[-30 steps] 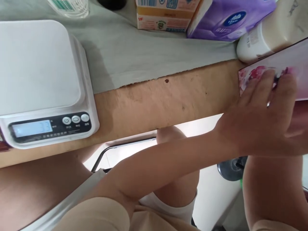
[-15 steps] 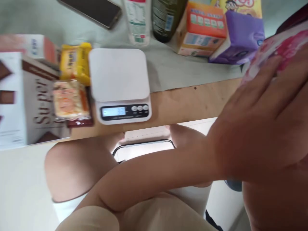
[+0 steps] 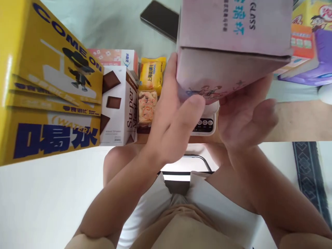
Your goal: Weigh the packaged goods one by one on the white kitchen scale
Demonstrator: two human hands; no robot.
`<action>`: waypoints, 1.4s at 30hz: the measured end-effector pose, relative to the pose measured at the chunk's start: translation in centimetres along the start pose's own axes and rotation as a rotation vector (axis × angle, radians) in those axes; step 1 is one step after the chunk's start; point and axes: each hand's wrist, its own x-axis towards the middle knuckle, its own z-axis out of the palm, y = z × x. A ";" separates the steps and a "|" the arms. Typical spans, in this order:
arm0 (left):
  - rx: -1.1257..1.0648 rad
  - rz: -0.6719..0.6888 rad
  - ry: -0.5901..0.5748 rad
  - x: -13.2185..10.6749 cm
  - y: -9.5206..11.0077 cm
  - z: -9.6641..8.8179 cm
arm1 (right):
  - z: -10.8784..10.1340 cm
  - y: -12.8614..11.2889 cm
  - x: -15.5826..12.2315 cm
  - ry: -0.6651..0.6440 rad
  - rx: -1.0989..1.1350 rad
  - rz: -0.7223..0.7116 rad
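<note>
A pale pink cardboard box (image 3: pixel 233 45) printed with the word GLASS fills the upper middle of the head view, held up between both my hands. My left hand (image 3: pixel 173 117) grips its near left corner, thumb on the front face and fingers up the left side. My right hand (image 3: pixel 246 114) cups the box from below on the right. Under the box, only the button corner of the white kitchen scale (image 3: pixel 207 126) shows on the wooden table edge (image 3: pixel 298 121).
A large yellow box (image 3: pixel 49 83) stands at the left. Beside it are a white and brown chocolate box (image 3: pixel 118 107), a yellow snack packet (image 3: pixel 151 74) and a biscuit packet (image 3: pixel 146 107). A black phone (image 3: pixel 160 19) lies behind. Orange and purple packs (image 3: pixel 319 58) stand at the right.
The pink box has come from the far right edge to above the scale, now held by both hands. The view has pulled back, showing more of the table.
</note>
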 end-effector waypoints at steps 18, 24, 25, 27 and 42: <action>0.105 0.291 0.369 -2.5 -2.9 -0.9 | -4.3 1.8 -1.6 0.252 -0.379 -0.108; 0.130 0.203 0.357 -2.4 -3.6 -1.4 | -4.5 1.9 -1.9 0.172 -0.346 -0.143; 0.141 0.198 0.360 -2.5 -3.5 -1.3 | -4.5 1.9 -1.9 0.172 -0.345 -0.147; 0.145 0.183 0.353 -2.6 -3.6 -1.3 | -4.5 2.0 -2.0 0.170 -0.342 -0.145; 0.156 0.197 0.340 -2.3 -3.2 -0.9 | -4.1 2.3 -2.0 0.190 -0.360 -0.149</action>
